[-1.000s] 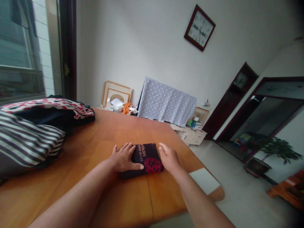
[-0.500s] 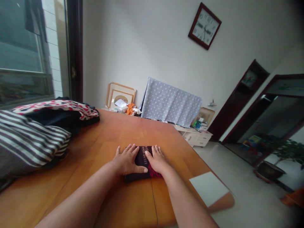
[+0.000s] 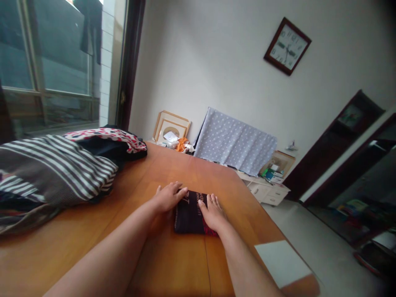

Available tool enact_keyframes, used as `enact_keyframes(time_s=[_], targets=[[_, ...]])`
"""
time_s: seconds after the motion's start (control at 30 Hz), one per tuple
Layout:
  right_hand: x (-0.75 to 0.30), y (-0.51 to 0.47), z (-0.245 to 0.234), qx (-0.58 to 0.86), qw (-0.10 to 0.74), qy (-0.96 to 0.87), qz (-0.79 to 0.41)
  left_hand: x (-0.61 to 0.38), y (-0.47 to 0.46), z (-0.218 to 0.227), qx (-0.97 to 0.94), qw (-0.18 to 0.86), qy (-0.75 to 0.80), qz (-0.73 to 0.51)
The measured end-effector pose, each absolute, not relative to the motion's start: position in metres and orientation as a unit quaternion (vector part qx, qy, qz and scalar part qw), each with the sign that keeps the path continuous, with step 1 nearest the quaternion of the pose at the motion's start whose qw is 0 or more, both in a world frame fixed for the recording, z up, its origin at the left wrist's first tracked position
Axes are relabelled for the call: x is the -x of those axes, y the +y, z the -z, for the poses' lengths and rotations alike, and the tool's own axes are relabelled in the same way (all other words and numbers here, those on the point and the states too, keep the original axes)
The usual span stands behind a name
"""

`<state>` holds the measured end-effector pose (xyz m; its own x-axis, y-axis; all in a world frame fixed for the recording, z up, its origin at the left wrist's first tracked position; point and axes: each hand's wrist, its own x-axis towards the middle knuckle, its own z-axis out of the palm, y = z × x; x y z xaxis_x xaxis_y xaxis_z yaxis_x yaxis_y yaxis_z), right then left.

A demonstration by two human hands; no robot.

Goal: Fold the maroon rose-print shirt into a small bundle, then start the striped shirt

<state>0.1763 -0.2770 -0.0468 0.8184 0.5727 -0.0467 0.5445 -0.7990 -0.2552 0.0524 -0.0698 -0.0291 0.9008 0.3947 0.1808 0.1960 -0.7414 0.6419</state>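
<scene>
Right now, in the head view, I see a small, dark, folded cloth [image 3: 189,220] lying flat on the wooden table [image 3: 173,264], with one hand on each side of it. The left hand [image 3: 168,198] is at the far left corner of the cloth. Its thumb [image 3: 183,192] lies over that corner, and the other fingers point away, just past the far edge. The thumb and first finger are close to each other, but from here I cannot tell if they pinch the cloth or only rest on it. The right hand [image 3: 214,213] is on the right side of the cloth, palm down. Its fingers are stretched out and point to the far edge, with the thumb out to the left, on top of the letters. I see it grip nothing. Between the two hands, the middle and near part of the cloth shows, and some pink peeks out by the right wrist. A striped top [image 3: 71,173] lies well off to the left, and a pale square [image 3: 280,260] is near the right arm.
</scene>
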Motion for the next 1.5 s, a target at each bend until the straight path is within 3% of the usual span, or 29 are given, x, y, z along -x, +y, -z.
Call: enact_keyframes(time_s=[0.13,0.37,0.53,0.67,0.83,1.33,1.5], targets=[[-0.179,-0.277,0.049,0.946,0.115,-0.296,-0.068,-0.057,-0.044,0.034,-0.856,0.390,0.258,-0.221],[-0.176,-0.271,0.037,0.950,0.093,-0.297,-0.032,-0.061,-0.041,0.043,-0.795,0.488,0.293,-0.206],[-0.146,-0.244,0.015,0.891,0.145,-0.429,0.039,-0.066,-0.045,0.046,-0.748,0.563,0.300,-0.182],[-0.126,-0.221,0.015,0.837,0.134,-0.530,0.004,-0.070,-0.051,0.046,-0.714,0.618,0.286,-0.164],[-0.126,-0.217,0.032,0.873,0.100,-0.476,-0.027,-0.070,-0.056,0.044,-0.681,0.672,0.249,-0.153],[-0.126,-0.227,0.016,0.873,0.168,-0.451,0.078,-0.081,-0.071,0.052,-0.671,0.693,0.158,-0.212],[-0.127,-0.229,0.016,0.871,0.171,-0.457,0.054,-0.085,-0.065,0.062,-0.694,0.664,0.197,-0.198]])
